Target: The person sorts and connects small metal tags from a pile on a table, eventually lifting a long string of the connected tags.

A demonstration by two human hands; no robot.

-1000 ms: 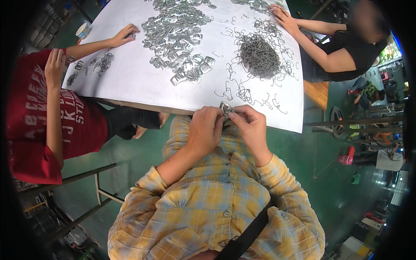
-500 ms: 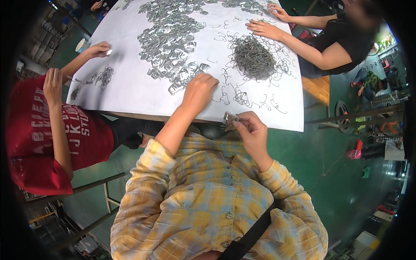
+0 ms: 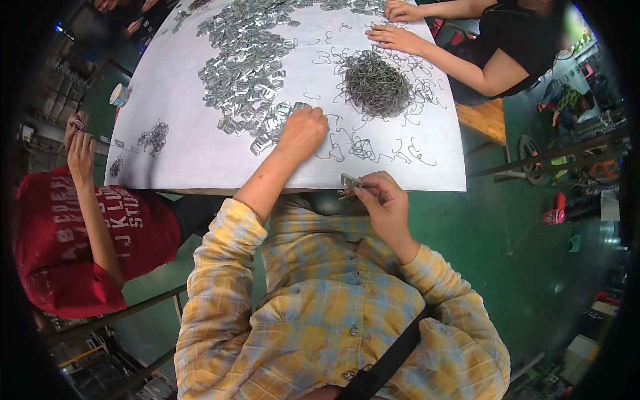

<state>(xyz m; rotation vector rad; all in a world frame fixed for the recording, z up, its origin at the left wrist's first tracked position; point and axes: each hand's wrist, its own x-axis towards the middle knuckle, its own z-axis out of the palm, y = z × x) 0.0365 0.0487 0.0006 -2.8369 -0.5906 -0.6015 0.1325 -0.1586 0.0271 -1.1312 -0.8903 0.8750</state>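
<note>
Left hand [image 3: 303, 131] rested, fingers curled, on the flat silver metal clips [image 3: 247, 63] spread over the white tabletop [image 3: 193, 150]; right hand [image 3: 381, 200] pinched one small silver metal clip [image 3: 349, 181] just off the tabletop's near edge.

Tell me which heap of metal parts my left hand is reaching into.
The left hand touches the spread of flat silver clips, not the dark wire-hook mound.

Metal clip [image 3: 349, 181]: small, flat, silver, pinched in right-hand fingertips just off the table edge. Clip heap [image 3: 248, 63]: flat silver pieces spread loosely over white tabletop; left hand rests at its near edge.
</note>
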